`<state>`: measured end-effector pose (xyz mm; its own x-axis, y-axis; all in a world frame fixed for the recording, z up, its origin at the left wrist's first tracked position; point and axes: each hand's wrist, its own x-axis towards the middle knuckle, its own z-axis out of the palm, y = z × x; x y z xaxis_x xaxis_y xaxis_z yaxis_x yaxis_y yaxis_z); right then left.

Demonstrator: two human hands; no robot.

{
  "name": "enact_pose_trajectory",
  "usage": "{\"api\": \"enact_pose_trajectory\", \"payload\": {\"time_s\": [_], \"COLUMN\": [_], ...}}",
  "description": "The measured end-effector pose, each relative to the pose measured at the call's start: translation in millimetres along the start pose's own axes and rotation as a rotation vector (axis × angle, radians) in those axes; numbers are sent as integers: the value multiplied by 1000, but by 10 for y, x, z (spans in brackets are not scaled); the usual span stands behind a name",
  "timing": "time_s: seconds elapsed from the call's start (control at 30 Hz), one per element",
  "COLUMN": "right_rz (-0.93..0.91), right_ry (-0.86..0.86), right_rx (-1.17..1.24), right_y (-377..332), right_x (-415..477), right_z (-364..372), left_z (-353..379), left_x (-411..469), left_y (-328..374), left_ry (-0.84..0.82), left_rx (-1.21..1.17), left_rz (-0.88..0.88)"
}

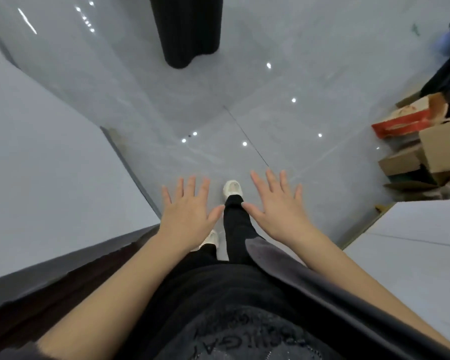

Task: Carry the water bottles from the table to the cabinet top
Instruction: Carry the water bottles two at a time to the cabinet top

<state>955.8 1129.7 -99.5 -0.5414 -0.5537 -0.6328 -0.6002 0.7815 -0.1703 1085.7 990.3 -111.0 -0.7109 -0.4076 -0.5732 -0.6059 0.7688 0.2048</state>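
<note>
No water bottle, table top with bottles or cabinet top shows in the head view. My left hand (189, 211) is held out in front of me, palm down, fingers spread and straight, holding nothing. My right hand (278, 203) is beside it in the same pose, also empty. Both hover above a glossy grey tiled floor (218, 120). Below the hands I see my own legs in dark trousers and white shoes (232, 189), one foot ahead of the other.
A pale grey flat surface (42, 165) runs along my left. Another pale surface (413, 242) lies at the lower right. Several cardboard boxes (421, 149) are piled at the right. A dark ribbed column (190, 29) stands ahead on the floor.
</note>
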Motion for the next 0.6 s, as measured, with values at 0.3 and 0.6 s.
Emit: {"api": "enact_pose_trajectory", "payload": {"time_s": [0.3,0.6], "right_rz": [-227,-377], "right_ry": [-54,-89], "right_rx": [-214,-307], "right_y": [-48,-519], "right_x": [1279,2240], "right_z": [-961,-1762], "left_z": [-613,-1233], "left_x": [899,1583], "left_y": [73,-176], "left_ry": [63,86], "left_rx": [-205,-292], "left_rz": [-267,-402]}}
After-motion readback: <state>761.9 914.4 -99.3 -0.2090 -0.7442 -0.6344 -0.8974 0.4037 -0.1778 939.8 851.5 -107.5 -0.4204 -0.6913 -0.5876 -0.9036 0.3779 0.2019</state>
